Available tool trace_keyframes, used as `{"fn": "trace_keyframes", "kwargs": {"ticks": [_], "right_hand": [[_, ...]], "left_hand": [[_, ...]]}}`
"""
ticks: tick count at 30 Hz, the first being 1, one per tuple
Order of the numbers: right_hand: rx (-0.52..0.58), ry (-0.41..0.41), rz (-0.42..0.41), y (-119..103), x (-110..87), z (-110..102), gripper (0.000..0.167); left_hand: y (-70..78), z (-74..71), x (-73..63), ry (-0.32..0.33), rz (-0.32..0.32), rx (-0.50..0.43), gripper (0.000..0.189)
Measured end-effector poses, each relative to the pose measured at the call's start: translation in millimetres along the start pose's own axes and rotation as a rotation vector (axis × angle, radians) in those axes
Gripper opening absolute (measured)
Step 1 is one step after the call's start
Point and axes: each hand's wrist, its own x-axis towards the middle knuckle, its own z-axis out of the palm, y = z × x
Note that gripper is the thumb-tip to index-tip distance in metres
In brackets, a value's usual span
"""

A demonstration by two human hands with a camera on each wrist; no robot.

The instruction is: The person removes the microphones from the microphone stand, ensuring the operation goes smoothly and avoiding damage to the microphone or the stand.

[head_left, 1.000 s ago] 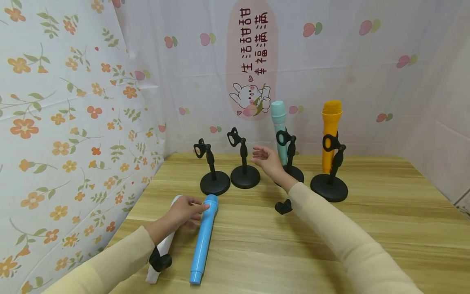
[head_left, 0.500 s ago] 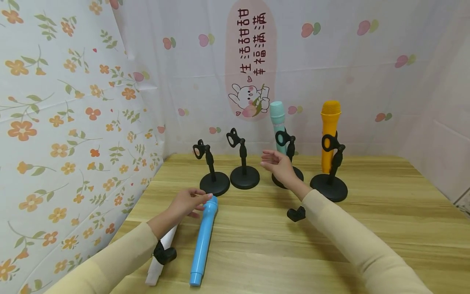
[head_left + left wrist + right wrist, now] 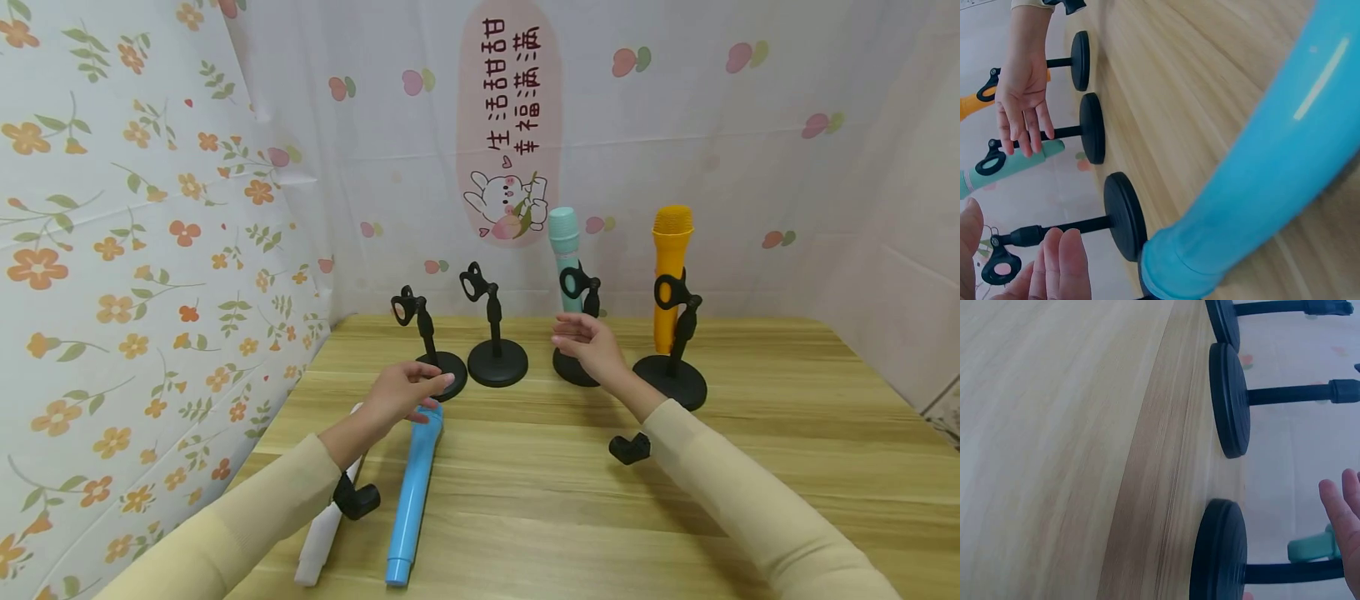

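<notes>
Presently | left hand (image 3: 396, 393) near blue microphone (image 3: 412, 500) | right hand (image 3: 596, 348) near far-edge stand (image 3: 576, 371) | grips apart | roomy tabletop (image 3: 525, 483) centre

Head view: your left hand (image 3: 401, 392) covers part of the leftmost stand (image 3: 427, 332) at its base and the top of the blue microphone (image 3: 412, 500); can't tell if your fingertips touch either. Your forearm hides the middle of the white microphone (image 3: 322, 533). Your right hand (image 3: 592, 343) blocks the teal microphone (image 3: 567, 254) at its lower end, plus the lower pole on the third stand from the left (image 3: 573, 368); contact unclear. Left sleeve (image 3: 240, 525) and right sleeve (image 3: 750, 492) run off the bottom.

Left wrist: your left hand is cropped left and bottom, blue microphone cropped upper right. Right wrist: your right hand is cropped at the right edge.
</notes>
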Motion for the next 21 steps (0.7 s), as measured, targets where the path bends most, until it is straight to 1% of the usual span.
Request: {"fn": "trace_keyframes", "kwargs": {"ticks": [2, 4, 6, 12, 19, 21], "right_hand": [[-0.007, 0.011, 0.016, -1.4, -2.2, -3.2, 0.042], [-0.011, 0.027, 0.024, 5.6, -0.8, -7.5, 0.043], [-0.008, 0.042, 0.034, 6.3, -1.7, -11.2, 0.044], [0.009, 0.074, 0.070, 6.1, -6.2, -21.1, 0.047], [-0.040, 0.150, 0.107, 4.3, -10.9, -31.7, 0.050], [-0.049, 0.174, 0.109, 4.6, -11.5, -34.0, 0.050]], "left_hand": [[2.9, 3.8, 2.9, -0.011, 0.008, -0.003, 0.050], [6.0, 8.3, 5.2, -0.019, 0.019, -0.009, 0.048], [9.4, 12.8, 7.1, -0.033, 0.037, -0.020, 0.046], [16.8, 26.3, 15.3, -0.060, 0.090, -0.048, 0.048], [30.2, 42.0, 25.4, -0.076, 0.169, -0.062, 0.051], [33.6, 47.2, 28.8, -0.079, 0.182, -0.073, 0.052]]}}
